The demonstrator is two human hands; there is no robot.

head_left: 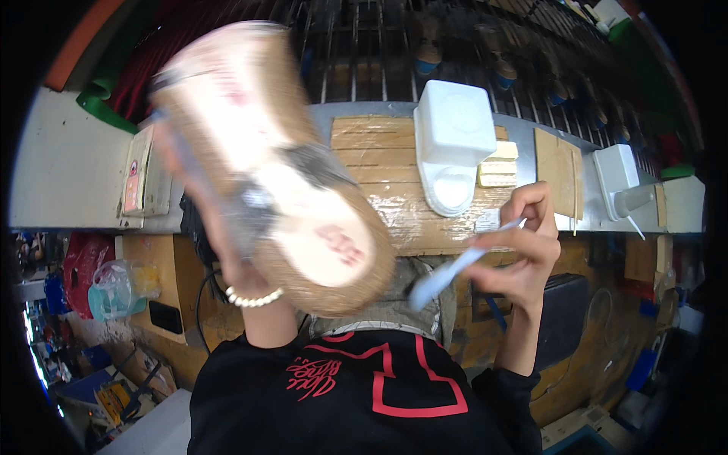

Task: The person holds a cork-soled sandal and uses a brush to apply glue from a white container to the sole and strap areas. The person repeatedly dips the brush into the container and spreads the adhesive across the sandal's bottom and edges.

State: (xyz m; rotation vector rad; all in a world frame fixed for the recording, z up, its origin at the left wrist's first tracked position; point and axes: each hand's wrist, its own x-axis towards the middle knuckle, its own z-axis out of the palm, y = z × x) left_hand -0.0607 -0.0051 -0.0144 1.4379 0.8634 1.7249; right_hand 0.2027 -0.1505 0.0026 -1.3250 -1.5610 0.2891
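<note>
Brown sandal [284, 178] | left hand [216, 216] grips its left side | right hand [528, 244], apart, pinches bluish tool [447, 277]

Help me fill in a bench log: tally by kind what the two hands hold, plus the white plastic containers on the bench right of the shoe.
Shoe, blurred, in the left hand: 1
Light-blue tool in the right hand: 1
White plastic containers: 2
Total: 4

a footwear workshop, it seems: several shoes [428, 51] along metal bars [353, 64] at upper right, cardboard [375, 163] spread on the tabletop [524, 130] at centre, a sandal [277, 171] left of centre and a blurred brush-like tool [446, 277] near it.
</note>
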